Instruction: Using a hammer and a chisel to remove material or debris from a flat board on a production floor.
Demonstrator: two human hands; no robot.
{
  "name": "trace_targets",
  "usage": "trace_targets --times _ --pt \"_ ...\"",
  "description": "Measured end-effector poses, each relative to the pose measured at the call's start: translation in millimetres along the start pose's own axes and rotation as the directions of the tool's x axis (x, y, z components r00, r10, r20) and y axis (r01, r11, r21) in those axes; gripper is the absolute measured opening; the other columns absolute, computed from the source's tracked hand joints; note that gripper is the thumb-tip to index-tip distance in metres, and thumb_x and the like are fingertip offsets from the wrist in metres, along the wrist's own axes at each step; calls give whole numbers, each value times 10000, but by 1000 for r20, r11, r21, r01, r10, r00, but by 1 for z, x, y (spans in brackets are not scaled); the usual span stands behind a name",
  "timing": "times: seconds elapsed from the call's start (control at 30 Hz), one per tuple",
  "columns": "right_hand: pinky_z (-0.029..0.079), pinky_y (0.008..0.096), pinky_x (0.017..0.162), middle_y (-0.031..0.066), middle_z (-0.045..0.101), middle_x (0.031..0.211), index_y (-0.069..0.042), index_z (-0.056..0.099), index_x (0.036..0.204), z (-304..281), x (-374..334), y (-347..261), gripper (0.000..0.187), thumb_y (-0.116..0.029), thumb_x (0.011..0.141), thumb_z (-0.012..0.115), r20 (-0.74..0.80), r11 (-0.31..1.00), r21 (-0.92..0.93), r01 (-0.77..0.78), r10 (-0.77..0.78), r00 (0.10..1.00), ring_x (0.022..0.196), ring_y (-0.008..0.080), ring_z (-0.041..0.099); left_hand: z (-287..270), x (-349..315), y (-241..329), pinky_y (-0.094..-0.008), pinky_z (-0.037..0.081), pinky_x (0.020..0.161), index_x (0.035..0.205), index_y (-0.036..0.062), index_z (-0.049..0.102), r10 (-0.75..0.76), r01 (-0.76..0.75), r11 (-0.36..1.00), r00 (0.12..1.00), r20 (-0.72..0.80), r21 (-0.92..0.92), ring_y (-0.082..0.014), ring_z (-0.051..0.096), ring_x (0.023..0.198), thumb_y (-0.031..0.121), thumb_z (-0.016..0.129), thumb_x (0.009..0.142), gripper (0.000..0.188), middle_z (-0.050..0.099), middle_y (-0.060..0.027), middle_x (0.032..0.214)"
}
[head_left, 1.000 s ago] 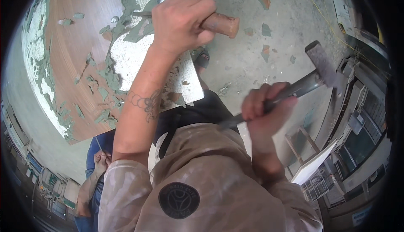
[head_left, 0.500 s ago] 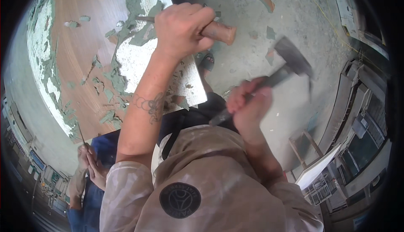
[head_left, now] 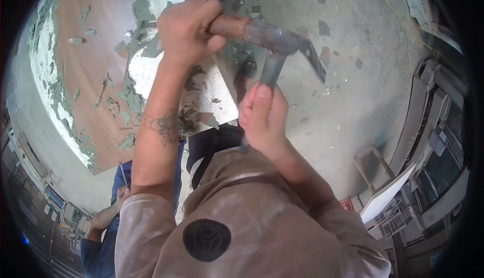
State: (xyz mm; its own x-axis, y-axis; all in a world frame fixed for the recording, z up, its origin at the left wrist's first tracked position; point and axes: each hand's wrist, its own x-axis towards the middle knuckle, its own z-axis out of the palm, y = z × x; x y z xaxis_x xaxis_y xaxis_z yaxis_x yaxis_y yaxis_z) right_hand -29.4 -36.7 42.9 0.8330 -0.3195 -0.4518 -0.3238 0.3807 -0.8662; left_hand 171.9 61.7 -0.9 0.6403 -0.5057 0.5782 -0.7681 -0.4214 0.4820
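My left hand (head_left: 187, 33) is closed round a chisel, whose brown wooden handle (head_left: 228, 26) sticks out to the right of my fist. Its blade points left over a wood-grained board (head_left: 93, 94), where the tip is hard to make out. My right hand (head_left: 264, 114) grips a hammer (head_left: 276, 40) by its dark shaft. The hammer's head meets the butt of the chisel handle, and its bent claw points right. Patches of grey-green coating (head_left: 138, 94) and bare white areas (head_left: 224, 91) cover parts of the board, with loose flakes scattered over it.
At the lower left a co-worker's hand (head_left: 122, 195) holds a thin rod-like tool beside the board. Chips such as this flake (head_left: 324, 28) lie on the concrete floor (head_left: 348, 106). A sandaled foot (head_left: 247, 68) shows beyond my right hand. Frames and a white panel (head_left: 385, 193) stand at the right.
The hammer has swung left from the right side onto the chisel's butt. My left hand and the chisel appear slightly further left in the picture. The co-worker's hand has shifted.
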Motion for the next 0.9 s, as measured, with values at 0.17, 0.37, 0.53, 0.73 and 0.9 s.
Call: trace_targets --times 0.17,0.37,0.53,0.73,0.9 --pt "334 250 445 -17 381 601 -73 440 853 -9 6 12 452 -439 1116 401 16 970 -210 120 -119 993 492 65 375 2 -3 -2 -379 450 518 732 134 603 -40 40 999 999 0 -18 -275 560 570 142 705 556 203 536 -60 639" --pt "341 246 463 -11 413 631 -67 440 899 -1 5 6 404 -415 1105 449 27 982 -128 137 -135 990 514 70 404 -2 -8 0 -321 486 572 859 54 685 -41 40 999 991 128 8 -250 583 596 117 770 637 246 578 -94 692" --pt "365 255 465 -6 431 641 -65 454 890 -12 3 4 416 -418 1108 432 -11 990 -19 140 -140 990 520 71 429 -2 -6 -6 -324 482 570 857 70 693 -53 49 998 992 111 31 -263 583 596 122 765 633 241 577 -93 680" --pt "324 254 392 -5 399 610 -82 452 900 -55 5 4 439 -454 1120 376 -27 994 66 90 -89 996 451 83 386 -1 -10 6 -385 454 539 740 145 616 21 -23 1000 996 83 19 -269 586 601 169 720 535 231 549 -42 656" --pt "312 249 390 1 374 604 -68 431 918 -84 7 -30 471 -490 1115 358 -45 996 -87 -36 32 998 441 80 361 -3 -11 29 -341 459 544 756 82 673 72 -62 997 977 203 -55 -256 613 600 182 783 648 184 590 -69 665"
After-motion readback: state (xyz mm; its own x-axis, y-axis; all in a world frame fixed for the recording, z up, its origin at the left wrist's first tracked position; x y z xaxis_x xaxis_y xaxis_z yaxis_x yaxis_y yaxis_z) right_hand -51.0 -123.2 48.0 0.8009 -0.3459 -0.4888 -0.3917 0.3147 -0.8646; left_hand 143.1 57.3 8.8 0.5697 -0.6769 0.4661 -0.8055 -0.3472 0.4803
